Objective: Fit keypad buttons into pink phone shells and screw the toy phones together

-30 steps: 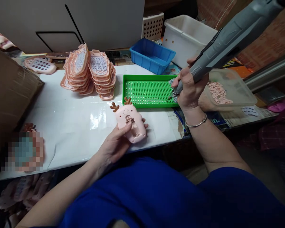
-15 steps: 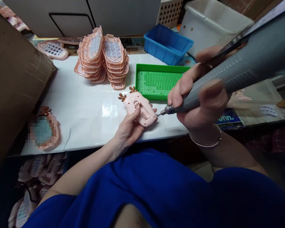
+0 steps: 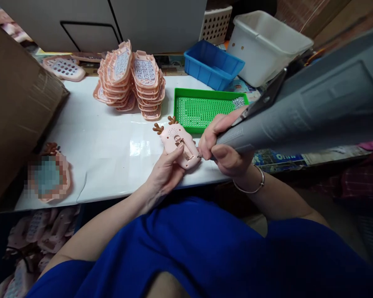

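Observation:
A pink toy phone shell with brown antlers (image 3: 178, 142) lies back-up on the white table (image 3: 105, 145). My left hand (image 3: 166, 171) grips its near end, thumb on top. My right hand (image 3: 225, 145) is wrapped round a grey electric screwdriver (image 3: 298, 111), whose tip meets the shell's lower right edge. The tip itself is hidden by my fingers.
A green screw tray (image 3: 202, 109) lies just behind the toy. Two stacks of pink shells (image 3: 130, 80) stand further back, with a blue bin (image 3: 213, 64) and a white tub (image 3: 265, 45) at the right. A cardboard box (image 3: 15, 107) borders the left.
My right hand has brought the screwdriver from the green tray down to the toy's lower right edge. My left hand keeps holding the toy.

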The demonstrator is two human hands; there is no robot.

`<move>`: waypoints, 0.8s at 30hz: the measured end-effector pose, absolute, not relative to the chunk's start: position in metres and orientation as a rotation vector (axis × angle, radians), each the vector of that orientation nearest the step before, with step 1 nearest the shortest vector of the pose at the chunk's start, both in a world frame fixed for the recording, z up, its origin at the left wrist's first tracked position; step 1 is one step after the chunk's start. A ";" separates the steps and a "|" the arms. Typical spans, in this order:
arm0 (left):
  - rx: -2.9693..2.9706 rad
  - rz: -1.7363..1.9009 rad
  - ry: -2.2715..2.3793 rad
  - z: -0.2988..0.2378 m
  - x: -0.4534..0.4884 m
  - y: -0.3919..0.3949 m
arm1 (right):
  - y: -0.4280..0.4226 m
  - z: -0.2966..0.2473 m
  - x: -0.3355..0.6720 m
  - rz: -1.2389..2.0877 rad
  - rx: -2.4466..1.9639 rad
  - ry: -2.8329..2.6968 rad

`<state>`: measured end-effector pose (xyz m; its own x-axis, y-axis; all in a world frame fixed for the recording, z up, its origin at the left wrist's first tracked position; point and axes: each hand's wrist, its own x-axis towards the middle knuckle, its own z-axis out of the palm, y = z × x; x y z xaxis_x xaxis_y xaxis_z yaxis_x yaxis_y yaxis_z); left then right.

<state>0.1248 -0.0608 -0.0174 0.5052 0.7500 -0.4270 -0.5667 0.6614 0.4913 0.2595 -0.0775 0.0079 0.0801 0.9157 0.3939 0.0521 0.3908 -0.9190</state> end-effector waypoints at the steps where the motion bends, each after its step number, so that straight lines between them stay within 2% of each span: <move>1: 0.312 0.804 0.658 -0.016 0.125 -0.061 | -0.076 0.011 0.259 0.809 -0.855 -1.302; 5: 0.339 0.778 0.707 -0.013 0.124 -0.061 | -0.069 0.033 0.268 0.764 -0.626 -1.247; 11: 0.380 0.753 0.720 -0.016 0.123 -0.061 | -0.047 0.040 0.320 0.242 -0.909 -1.109; 24: 0.355 0.746 0.734 -0.017 0.124 -0.061 | -0.024 0.000 0.354 0.143 -1.289 -1.114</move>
<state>0.1244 -0.0609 -0.0166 0.5059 0.7209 -0.4737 -0.4859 0.6919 0.5340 0.3541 -0.0242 -0.0002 0.5088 0.6422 0.5733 0.4764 0.3446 -0.8089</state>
